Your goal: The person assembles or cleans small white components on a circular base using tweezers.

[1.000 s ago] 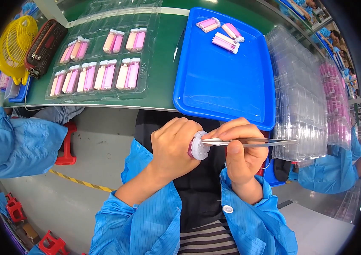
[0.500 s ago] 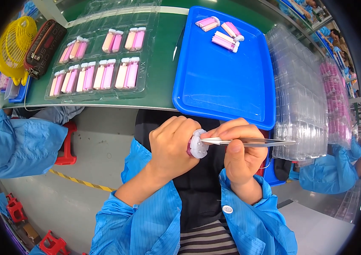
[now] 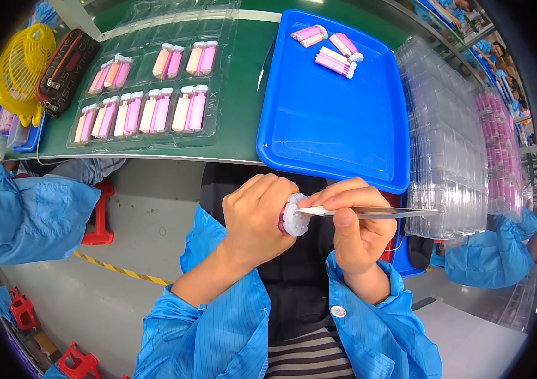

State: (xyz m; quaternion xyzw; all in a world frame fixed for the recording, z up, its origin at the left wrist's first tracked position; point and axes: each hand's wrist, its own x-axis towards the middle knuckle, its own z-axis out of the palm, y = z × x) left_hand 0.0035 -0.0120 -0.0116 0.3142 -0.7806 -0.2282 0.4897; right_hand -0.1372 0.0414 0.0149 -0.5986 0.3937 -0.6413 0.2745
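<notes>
My left hand (image 3: 259, 218) is closed around a pink part with a white, rounded end cap (image 3: 295, 215); most of its body is hidden in the fist. In my right hand (image 3: 363, 218) is a pair of metal tweezers (image 3: 382, 212), pinched between thumb and fingers. Its pale tip touches the face of the white cap. Beyond my hands lies a blue tray (image 3: 331, 132), with 3 pink-and-cream parts (image 3: 335, 62) at its far end. To the left, a clear plastic blister tray (image 3: 148, 142) holds several similar pink-and-cream pieces (image 3: 189, 108) in rows.
Tall stacks of clear blister trays (image 3: 445, 139) stand right of the blue tray. A yellow fan (image 3: 25, 69) and a dark zipped pouch (image 3: 66, 72) sit at the far left of the green table (image 3: 243, 120). Co-workers in blue coats (image 3: 28, 218) sit on both sides.
The tweezers and the right-hand fingers have shifted very slightly, with the tip still at the white cap. My left hand keeps its hold on the part.
</notes>
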